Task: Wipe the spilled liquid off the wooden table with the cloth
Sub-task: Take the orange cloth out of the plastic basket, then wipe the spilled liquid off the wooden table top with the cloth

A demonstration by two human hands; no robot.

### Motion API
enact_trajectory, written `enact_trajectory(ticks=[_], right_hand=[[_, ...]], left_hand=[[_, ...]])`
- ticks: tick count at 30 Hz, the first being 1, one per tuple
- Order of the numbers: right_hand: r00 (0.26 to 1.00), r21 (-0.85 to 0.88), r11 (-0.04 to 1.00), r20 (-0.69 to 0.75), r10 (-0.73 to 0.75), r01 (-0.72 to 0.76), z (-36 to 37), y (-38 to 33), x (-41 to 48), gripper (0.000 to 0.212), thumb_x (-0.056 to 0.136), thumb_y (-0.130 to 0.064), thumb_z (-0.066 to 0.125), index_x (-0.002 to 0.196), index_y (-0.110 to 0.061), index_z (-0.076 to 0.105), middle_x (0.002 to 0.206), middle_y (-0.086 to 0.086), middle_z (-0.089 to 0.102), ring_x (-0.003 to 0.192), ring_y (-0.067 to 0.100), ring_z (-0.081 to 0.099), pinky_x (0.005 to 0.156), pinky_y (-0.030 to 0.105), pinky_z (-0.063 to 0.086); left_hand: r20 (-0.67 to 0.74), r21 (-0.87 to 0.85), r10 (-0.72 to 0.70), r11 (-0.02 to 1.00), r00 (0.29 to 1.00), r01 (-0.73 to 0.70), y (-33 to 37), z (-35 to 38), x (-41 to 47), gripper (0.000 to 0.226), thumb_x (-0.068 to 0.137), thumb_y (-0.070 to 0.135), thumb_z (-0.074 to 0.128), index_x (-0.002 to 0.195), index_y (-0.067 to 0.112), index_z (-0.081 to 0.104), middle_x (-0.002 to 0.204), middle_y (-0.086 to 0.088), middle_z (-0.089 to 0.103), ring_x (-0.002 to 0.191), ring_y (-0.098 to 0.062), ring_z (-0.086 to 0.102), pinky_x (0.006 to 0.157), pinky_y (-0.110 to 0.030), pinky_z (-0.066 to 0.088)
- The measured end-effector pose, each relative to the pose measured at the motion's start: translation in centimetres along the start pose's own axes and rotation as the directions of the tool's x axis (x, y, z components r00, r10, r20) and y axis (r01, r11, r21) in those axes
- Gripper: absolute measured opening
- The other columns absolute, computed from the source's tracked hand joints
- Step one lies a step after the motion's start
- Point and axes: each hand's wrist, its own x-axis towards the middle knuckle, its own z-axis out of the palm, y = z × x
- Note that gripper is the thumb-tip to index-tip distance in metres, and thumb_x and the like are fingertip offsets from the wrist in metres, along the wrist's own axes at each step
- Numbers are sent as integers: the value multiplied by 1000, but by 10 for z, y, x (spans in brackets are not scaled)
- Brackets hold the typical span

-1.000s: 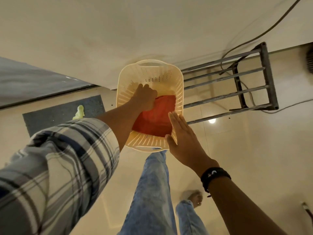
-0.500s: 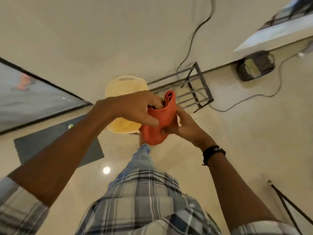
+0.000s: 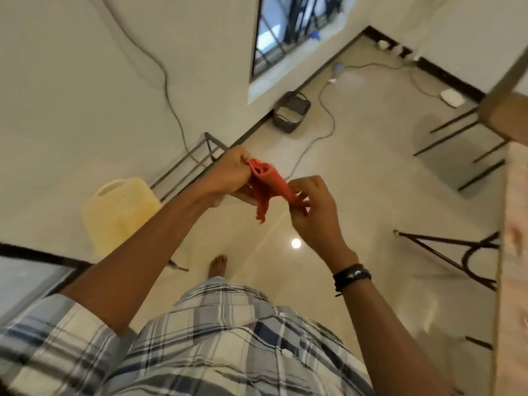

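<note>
Cloth (image 3: 267,185), orange-red and crumpled, hangs in the air between both hands, left hand (image 3: 231,174) pinching its upper end, right hand (image 3: 313,205) pinching its lower edge; wooden worktop (image 3: 514,252) lies right of them.

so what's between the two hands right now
In the head view, the red cloth spans the gap: the left hand pinches its upper end, the right hand its lower end, and a loose fold hangs between them over the floor.

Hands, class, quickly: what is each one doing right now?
Left hand: closed on one end of the crumpled red-orange cloth.
Right hand: closed, pinching the cloth's other end.
</note>
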Motion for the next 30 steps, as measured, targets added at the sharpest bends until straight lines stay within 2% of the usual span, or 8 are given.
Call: enact_trajectory(ticks=[8, 10, 14, 18, 21, 24, 27, 30], right_hand=[[939, 86, 961, -205, 274, -262, -48, 41, -94, 50, 83, 9, 61, 126, -16, 54, 109, -5, 62, 90, 3, 58, 77, 25, 53], [941, 198, 946, -171, 291, -256, -62, 45, -110, 68, 81, 0, 69, 138, -28, 42, 113, -12, 59, 96, -1, 59, 80, 14, 49], [890, 354, 869, -169, 424, -346, -82, 44, -133, 80, 79, -29, 83, 142, -36, 34, 127, -26, 53, 113, 3, 57, 91, 18, 51], [750, 478, 798, -356, 558, -367, -104, 52, -139, 56, 89, -26, 73, 138, -26, 46, 126, -12, 60, 111, 5, 61, 86, 24, 55], [556, 636, 707, -483, 677, -308, -128, 66, -148, 27, 99, -12, 57, 124, -19, 60, 111, 3, 69, 99, 18, 67, 83, 35, 55], [366, 851, 491, -405, 838, -183, -150, 78, -161, 22, 100, -18, 55, 116, -28, 65, 117, 3, 72, 109, 25, 68, 89, 44, 57], [256, 930, 365, -345, 903, -32, -167, 88, -175, 27, 100, -23, 55, 126, -22, 59, 127, 2, 68, 117, 22, 65, 92, 43, 57], [144, 934, 353, -357, 923, 58, -175, 89, -188, 27, 101, -24, 54, 127, -19, 59, 129, 3, 67, 120, 22, 63, 96, 44, 55]], left_hand=[[320, 115, -107, 991, 941, 73, 75, 125, 0, 7, 95, 7, 57, 94, 14, 57, 65, -9, 74, 61, -24, 75, 51, -28, 58], [371, 92, -136, 990, 919, 109, 89, 153, 0, 14, 96, 6, 53, 86, 9, 62, 60, -7, 72, 57, -21, 73, 53, -27, 59], [479, 44, -220, 973, 850, 227, 108, 201, 0, 14, 99, 10, 54, 96, 4, 67, 72, -10, 74, 62, -20, 75, 53, -23, 58], [624, 63, -228, 968, 748, 243, 125, 241, 9, 11, 95, 8, 59, 97, 3, 69, 72, -13, 76, 70, -24, 77, 56, -21, 59], [750, 83, -199, 974, 631, 209, 137, 267, 21, 19, 90, 21, 69, 103, 7, 68, 91, -19, 73, 76, -29, 77, 61, -25, 60], [779, 157, -174, 984, 602, 81, 138, 295, 38, 44, 88, 50, 68, 111, 12, 66, 98, -14, 69, 79, -26, 75, 64, -31, 61], [781, 240, -130, 966, 611, -101, 128, 327, 48, 45, 91, 54, 62, 117, 17, 64, 106, -5, 68, 95, -19, 67, 74, -31, 58], [884, 244, -133, 949, 448, -199, 117, 354, 46, 41, 94, 48, 62, 123, 19, 63, 112, 0, 69, 101, -16, 66, 80, -29, 55]])
